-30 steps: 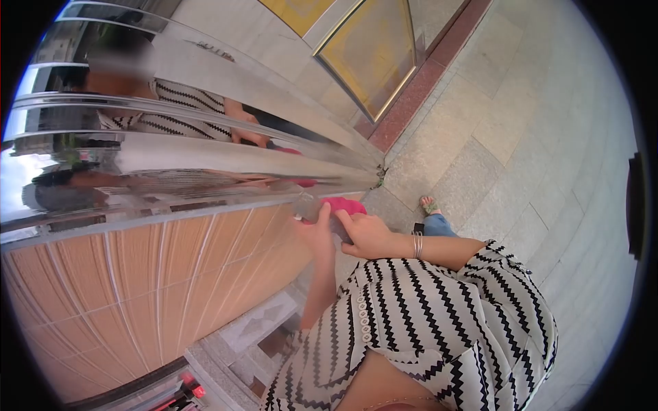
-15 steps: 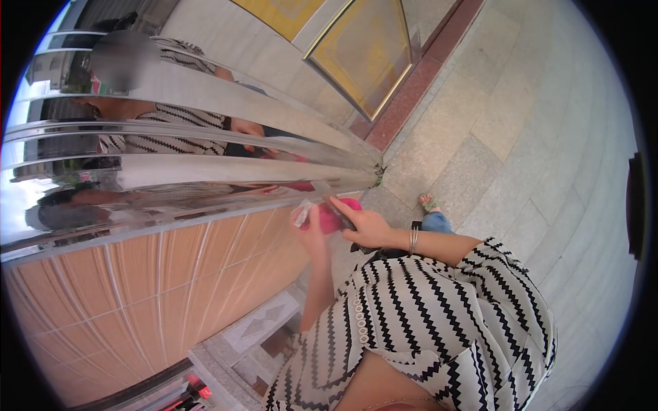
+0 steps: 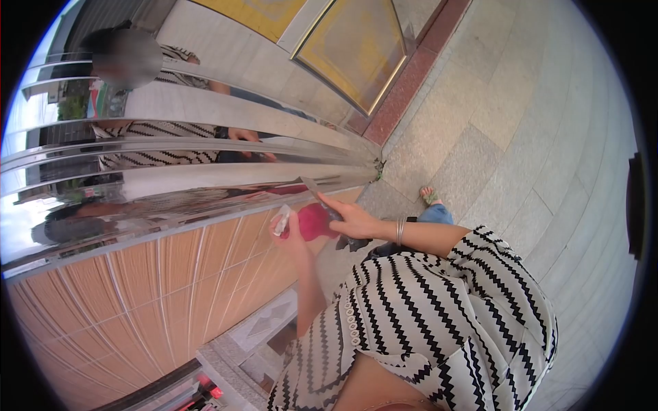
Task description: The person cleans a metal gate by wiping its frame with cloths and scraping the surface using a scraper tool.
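A rounded bright pink object (image 3: 315,220) is held in my left hand (image 3: 290,236), whose fingers and thumb wrap its left side. A crumpled, clear, plastic-like piece (image 3: 282,220) shows at the fingers of that hand. My right hand (image 3: 349,220) grips a thin grey, knife-like tool (image 3: 317,191), its flat end pointing up and left past the pink object. Whether the tool touches the pink object I cannot tell. Silver bracelets circle my right wrist.
Shiny metal strips (image 3: 226,164) on the left reflect a person in a striped top. Below them runs an orange tiled wall (image 3: 164,274). A gold-framed panel (image 3: 356,55) stands above stone paving (image 3: 493,116). Red and black items (image 3: 205,390) lie at bottom left. A sandaled foot (image 3: 428,195) shows.
Both hands have shifted left with the pink object, more of which now shows. The grey tool has swung from across the pink object to its upper side. The view has turned slightly.
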